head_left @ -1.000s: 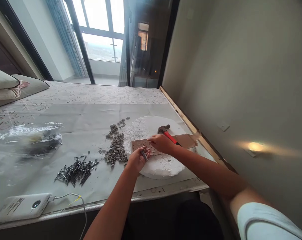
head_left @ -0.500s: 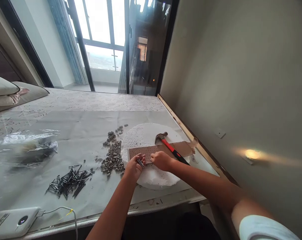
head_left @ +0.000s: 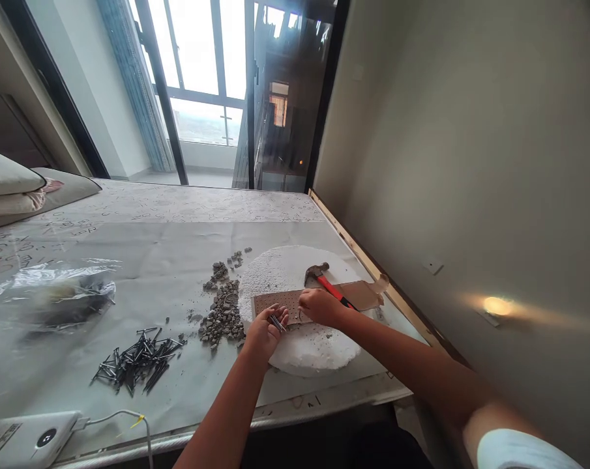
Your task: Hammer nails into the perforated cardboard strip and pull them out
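Observation:
Several nails (head_left: pixel 276 322) lie in my left hand (head_left: pixel 265 330), whose fingers curl around them, palm up, over the near left part of a perforated brown cardboard strip (head_left: pixel 282 301). My right hand (head_left: pixel 320 306) is closed in a pinch just above the same strip, with what looks like a thin nail between the fingertips, mostly hidden. Under the cardboard is a round white foam slab (head_left: pixel 319 352). A claw hammer (head_left: pixel 330 285) with a red and black handle rests across the strip, beyond my right hand, its handle end hidden by my forearm.
Grey gravel (head_left: pixel 223 309) is heaped along the foam's left side. Farther left lie a pile of loose nails (head_left: pixel 135 358) and a clear plastic bag (head_left: pixel 55 293) with dark contents. A white power bank (head_left: pixel 30 438) with a cable sits at the near left corner. A wooden edge (head_left: pixel 368 260) runs along the wall.
The view has tilted slightly, so everything sits a little lower. My right hand has shifted slightly right over the cardboard strip; my left hand still holds the nails.

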The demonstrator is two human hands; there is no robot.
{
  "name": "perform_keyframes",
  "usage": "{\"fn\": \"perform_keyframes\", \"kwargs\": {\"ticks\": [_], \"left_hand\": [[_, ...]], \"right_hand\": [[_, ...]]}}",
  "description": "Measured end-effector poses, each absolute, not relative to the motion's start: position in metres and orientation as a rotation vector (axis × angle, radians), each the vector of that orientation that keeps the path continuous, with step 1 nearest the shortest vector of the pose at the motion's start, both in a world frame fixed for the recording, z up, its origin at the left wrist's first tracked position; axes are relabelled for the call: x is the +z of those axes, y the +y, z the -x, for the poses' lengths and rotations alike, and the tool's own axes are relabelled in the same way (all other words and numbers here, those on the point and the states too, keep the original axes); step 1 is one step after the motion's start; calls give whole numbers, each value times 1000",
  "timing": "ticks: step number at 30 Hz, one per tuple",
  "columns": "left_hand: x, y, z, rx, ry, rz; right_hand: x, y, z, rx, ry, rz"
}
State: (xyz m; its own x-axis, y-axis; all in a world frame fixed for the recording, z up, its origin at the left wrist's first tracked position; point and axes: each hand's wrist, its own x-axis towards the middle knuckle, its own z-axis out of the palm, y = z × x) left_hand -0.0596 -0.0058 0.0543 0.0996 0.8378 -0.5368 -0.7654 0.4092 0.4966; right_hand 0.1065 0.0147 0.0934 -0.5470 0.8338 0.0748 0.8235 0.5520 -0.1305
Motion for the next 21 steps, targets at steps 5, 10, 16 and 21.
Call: {"fn": "perform_keyframes", "kwargs": {"ticks": [5, 10, 16, 21], "left_hand": [[54, -6, 60, 1153, 865, -119], [56, -6, 59, 1070, 768, -137], [53, -5, 64, 1126, 801, -114], [50, -2, 63, 1164, 806, -89]], "right_hand": [[112, 18, -100, 246, -2432, 1316], [111, 18, -76, 326, -2608, 1212], [97, 17, -86, 50, -2678, 1376], [70, 8, -94, -35, -2879, 1360]]}}
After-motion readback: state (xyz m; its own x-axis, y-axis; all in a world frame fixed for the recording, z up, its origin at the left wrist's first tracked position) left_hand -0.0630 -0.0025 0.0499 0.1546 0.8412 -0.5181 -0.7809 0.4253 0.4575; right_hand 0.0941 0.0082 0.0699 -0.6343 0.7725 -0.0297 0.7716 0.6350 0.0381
